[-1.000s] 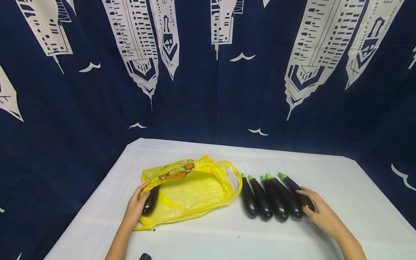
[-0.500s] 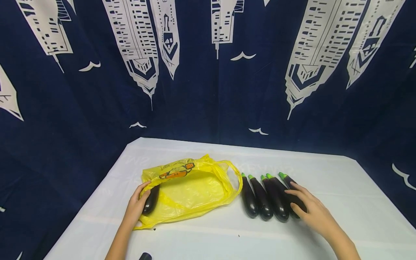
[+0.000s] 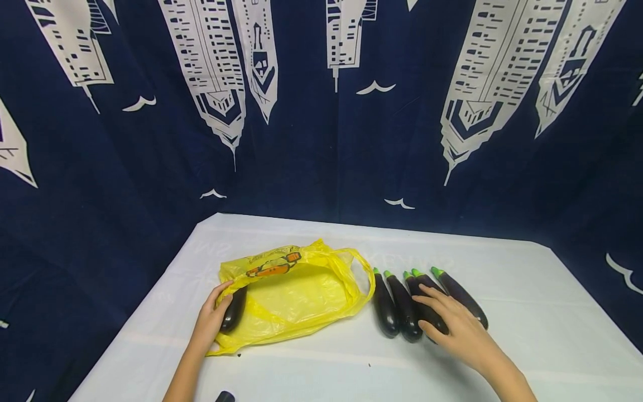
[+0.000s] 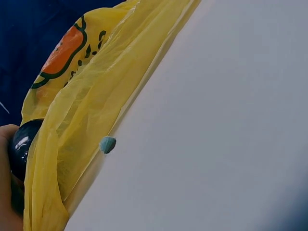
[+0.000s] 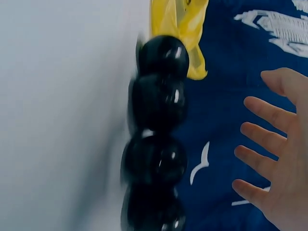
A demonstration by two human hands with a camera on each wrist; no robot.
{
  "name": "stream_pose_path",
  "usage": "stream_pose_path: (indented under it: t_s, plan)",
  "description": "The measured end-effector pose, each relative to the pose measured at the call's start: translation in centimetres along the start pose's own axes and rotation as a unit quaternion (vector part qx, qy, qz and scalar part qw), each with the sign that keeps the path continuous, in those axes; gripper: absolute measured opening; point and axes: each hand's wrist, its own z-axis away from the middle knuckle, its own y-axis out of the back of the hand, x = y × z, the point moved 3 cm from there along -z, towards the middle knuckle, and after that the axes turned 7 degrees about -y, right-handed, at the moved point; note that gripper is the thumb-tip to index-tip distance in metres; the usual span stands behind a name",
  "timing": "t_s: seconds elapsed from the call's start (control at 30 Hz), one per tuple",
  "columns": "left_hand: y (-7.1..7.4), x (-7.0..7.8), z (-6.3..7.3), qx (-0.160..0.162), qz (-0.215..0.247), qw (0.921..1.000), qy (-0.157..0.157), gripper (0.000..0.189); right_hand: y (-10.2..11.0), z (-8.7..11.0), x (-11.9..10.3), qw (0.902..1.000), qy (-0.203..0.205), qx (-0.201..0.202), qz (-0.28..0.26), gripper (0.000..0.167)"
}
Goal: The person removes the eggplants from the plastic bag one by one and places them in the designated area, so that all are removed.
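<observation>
A yellow plastic bag point(image 3: 301, 296) lies on its side with its mouth facing the front. My left hand point(image 3: 208, 321) grips the bag's left edge, beside an eggplant point(image 3: 235, 312) that sits partly under the plastic. In the left wrist view that eggplant point(image 4: 23, 147) shows only its rounded end, and most of the hand is out of sight. Several eggplants point(image 3: 385, 312) with green stems lie in a row right of the bag. Over this row my right hand point(image 3: 457, 329) hovers with fingers spread, holding nothing; the right wrist view shows the hand point(image 5: 276, 139) apart from the eggplants point(image 5: 159, 106).
A white-covered table point(image 3: 321, 368) bears everything. Behind it hangs a dark blue curtain point(image 3: 321, 167) printed with white buildings and birds. A small dark object point(image 3: 225, 396) pokes in at the table's front edge. Small dark specks lie on the cloth.
My right hand has left the rightmost eggplant and shifted left over the row, uncovering that eggplant. My left hand, the bag and the eggplants have stayed in place.
</observation>
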Motion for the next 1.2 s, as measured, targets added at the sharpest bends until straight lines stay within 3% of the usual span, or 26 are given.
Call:
stream_pose_path:
  t_s: [0.23, 0.57, 0.93, 1.2]
  plan:
    - [0.0, 0.0, 0.0, -0.001, -0.001, 1.0, -0.003, 0.046, -0.5, -0.3, -1.7, 0.9993, 0.032, 0.01, 0.016, 0.047]
    - [0.0, 0.1, 0.1, 0.002, -0.001, 1.0, 0.001, 0.045, -1.8, -0.5, -4.7, 0.9982, 0.044, -0.012, 0.039, 0.049]
    - [-0.1, 0.1, -0.1, -0.001, 0.0, 1.0, -0.001, 0.048, -3.4, -1.5, -7.7, 0.9934, 0.108, -0.013, 0.036, 0.047]
    - [0.0, 0.3, 0.2, -0.007, 0.0, 1.0, -0.003, 0.047, -4.4, -2.4, -10.2, 0.9912, 0.124, -0.04, 0.024, 0.046]
